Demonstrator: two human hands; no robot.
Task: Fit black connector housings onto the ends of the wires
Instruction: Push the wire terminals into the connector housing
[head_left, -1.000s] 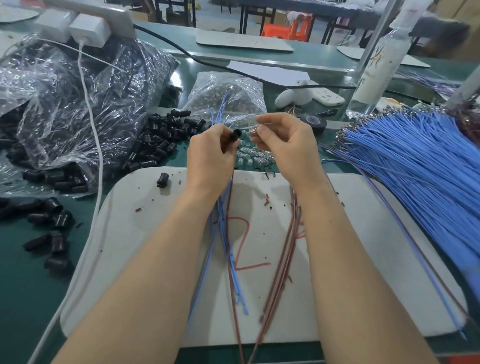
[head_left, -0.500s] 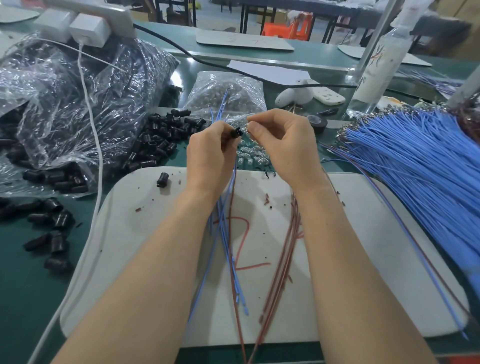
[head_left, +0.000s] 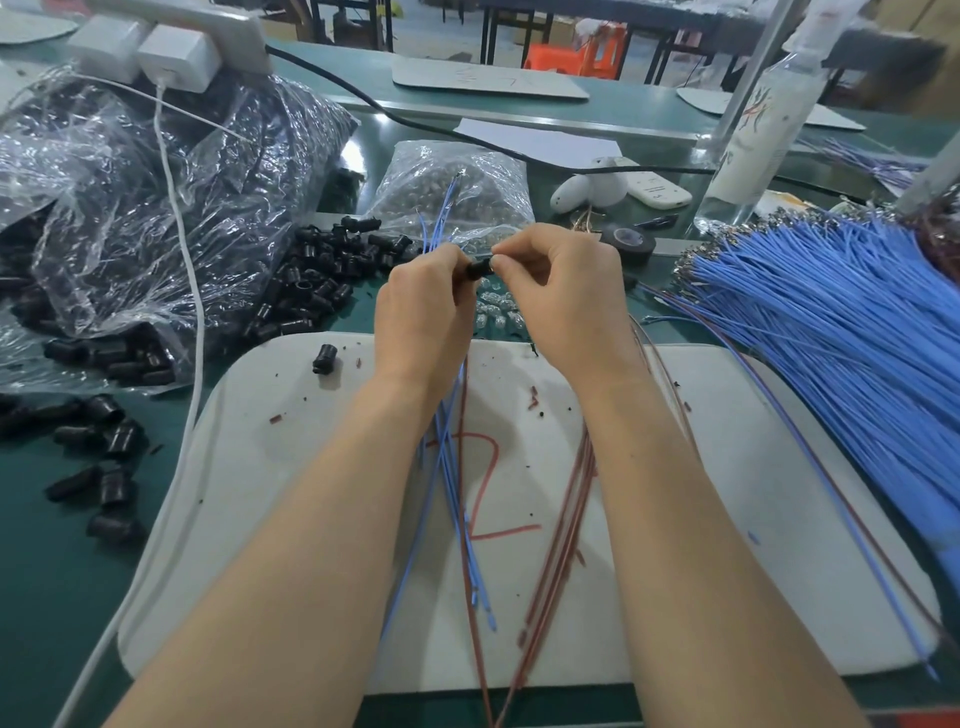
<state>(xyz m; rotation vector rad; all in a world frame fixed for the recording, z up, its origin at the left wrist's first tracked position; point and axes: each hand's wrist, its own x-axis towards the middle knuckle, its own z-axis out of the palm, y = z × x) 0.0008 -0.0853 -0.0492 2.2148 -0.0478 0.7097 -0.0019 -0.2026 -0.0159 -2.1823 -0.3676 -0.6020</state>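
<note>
Works at a green table, with a white pad spreading from centre toward 6 o'clock. Has a big clear bag of black parts at 10 o'clock and a thick blue bundle fanned out at 3 o'clock, metal tips toward the centre. Has a small bag at 12 o'clock and a clear bottle upright at 1 o'clock. Between the big bag and the hands, a loose heap of black housings; more of them scattered on the table at 8 o'clock.

Reaches both forearms in from 6 o'clock, hands meeting just above the pad's far edge. Curls the left hand round a few blue wires, tips poking up toward 12 o'clock, tails trailing over the pad toward 6 o'clock. Pinches a black housing in that hand's fingertips, at centre, lifted off the table. Closes the right hand on the housing's other end, thumb and forefinger pinching, remaining fingers curled. Cannot tell whether a wire end sits inside.

Under the right forearm, red wires running over the pad toward 6 o'clock. Just beyond the right hand, at 1 o'clock, a black tape roll. Below the hands, small clear bulbs on the table. On the pad, at 9 o'clock from the left wrist, one stray housing.
</note>
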